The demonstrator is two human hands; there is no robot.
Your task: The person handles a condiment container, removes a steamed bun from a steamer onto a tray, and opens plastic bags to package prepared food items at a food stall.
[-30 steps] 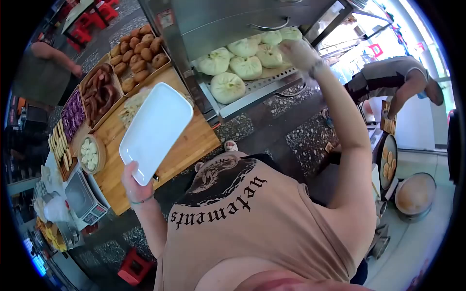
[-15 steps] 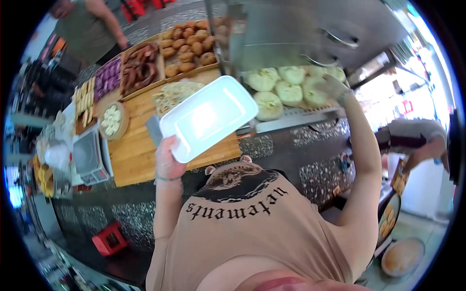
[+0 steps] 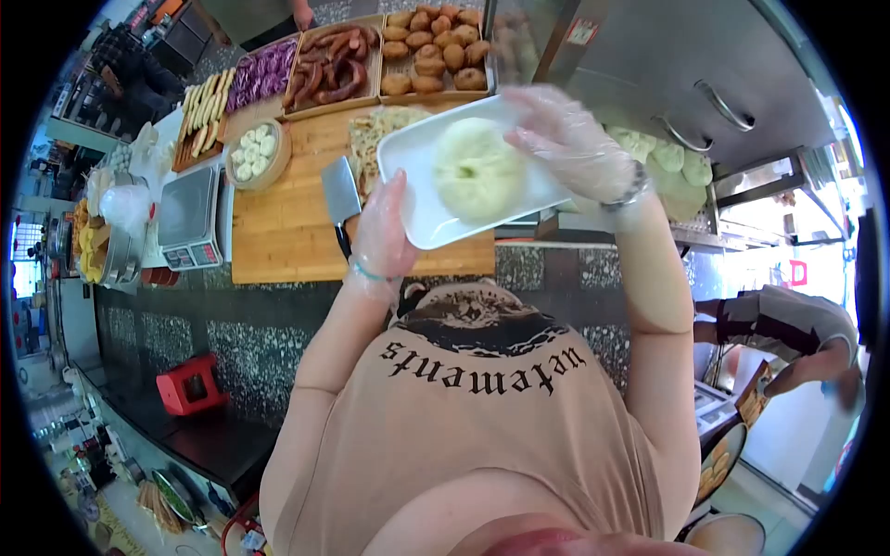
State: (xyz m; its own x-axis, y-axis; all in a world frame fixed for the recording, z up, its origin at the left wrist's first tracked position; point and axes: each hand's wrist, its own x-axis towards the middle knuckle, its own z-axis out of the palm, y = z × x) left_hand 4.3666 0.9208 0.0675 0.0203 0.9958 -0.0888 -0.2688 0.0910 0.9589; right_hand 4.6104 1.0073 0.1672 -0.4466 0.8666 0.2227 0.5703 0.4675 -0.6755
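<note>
One bun on the tray, my gloved hands at it.

My left hand (image 3: 382,243) is closed on the near corner of the white tray (image 3: 422,208), thumb over the rim, holding it level above the board. My right hand (image 3: 567,141) has its fingers spread and curled over the far side of the bun (image 3: 477,173), touching it; I cannot tell whether it grips or only rests. The bun lies mid-tray, the rest of the tray bare. More buns (image 3: 669,165) sit in the open steamer drawer (image 3: 705,222) to my right, untaken. Below lies a wooden board (image 3: 278,232) with a cleaver (image 3: 339,193), a scale (image 3: 190,218) at its left, trays of fried goods (image 3: 431,56) beyond. Speckled dark floor; a red stool (image 3: 190,385); another person (image 3: 788,329) bends at right.
</note>
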